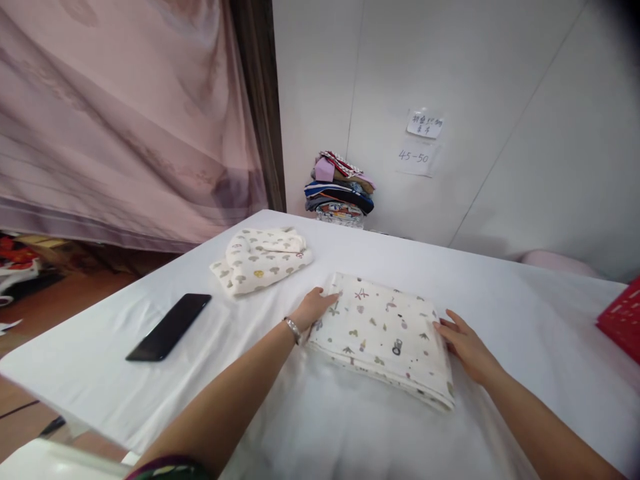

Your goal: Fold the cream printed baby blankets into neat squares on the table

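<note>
A folded white cloth with small coloured prints [383, 330] lies flat on the white-covered table [525, 320] in front of me. My left hand [314, 308] rests open against its left edge, fingers stretched along the cloth. At its right edge is my right hand [464, 343], also open, with fingertips touching the fabric. A bracelet sits on my left wrist.
A second folded garment with mushroom prints [260, 259] lies further left. A black phone [170, 327] lies near the table's left edge. A pile of folded clothes [340, 190] stands at the back against the wall. A red basket [623, 320] sits at the right edge.
</note>
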`<act>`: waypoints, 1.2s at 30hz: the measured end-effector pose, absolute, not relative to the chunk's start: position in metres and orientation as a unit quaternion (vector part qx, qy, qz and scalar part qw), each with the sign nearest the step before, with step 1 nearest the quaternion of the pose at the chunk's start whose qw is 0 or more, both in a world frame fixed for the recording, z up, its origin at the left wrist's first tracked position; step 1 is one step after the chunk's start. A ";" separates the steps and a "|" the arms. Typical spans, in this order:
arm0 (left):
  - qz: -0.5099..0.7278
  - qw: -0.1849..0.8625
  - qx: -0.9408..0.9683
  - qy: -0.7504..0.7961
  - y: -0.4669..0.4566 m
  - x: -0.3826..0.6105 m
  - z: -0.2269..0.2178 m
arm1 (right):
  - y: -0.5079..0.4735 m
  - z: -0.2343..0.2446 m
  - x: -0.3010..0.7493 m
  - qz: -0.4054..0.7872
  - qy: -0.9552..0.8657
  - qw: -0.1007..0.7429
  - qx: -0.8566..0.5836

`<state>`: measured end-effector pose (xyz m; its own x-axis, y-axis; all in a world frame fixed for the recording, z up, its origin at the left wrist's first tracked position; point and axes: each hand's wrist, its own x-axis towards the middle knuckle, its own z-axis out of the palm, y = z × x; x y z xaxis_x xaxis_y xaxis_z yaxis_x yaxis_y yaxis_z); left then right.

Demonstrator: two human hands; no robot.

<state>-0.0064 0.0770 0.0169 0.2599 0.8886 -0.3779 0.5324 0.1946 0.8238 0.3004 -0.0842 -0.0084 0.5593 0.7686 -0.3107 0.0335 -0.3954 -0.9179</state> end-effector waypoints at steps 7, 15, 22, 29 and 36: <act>0.165 0.585 0.568 0.554 0.077 -0.002 0.018 | -0.091 0.004 0.293 0.517 -0.218 0.457 -0.690; 0.318 0.448 0.659 0.514 0.115 0.015 0.032 | -0.045 0.012 0.314 0.323 -0.310 0.566 -0.692; 0.202 0.426 0.617 0.630 0.156 0.037 0.024 | 0.015 0.006 0.326 0.343 -0.236 0.481 -0.771; 0.137 0.434 0.658 0.601 0.131 0.013 0.017 | -0.026 0.003 0.314 0.418 -0.250 0.451 -0.748; 0.166 0.428 0.683 0.568 0.111 0.012 0.012 | -0.045 -0.003 0.308 0.401 -0.275 0.488 -0.725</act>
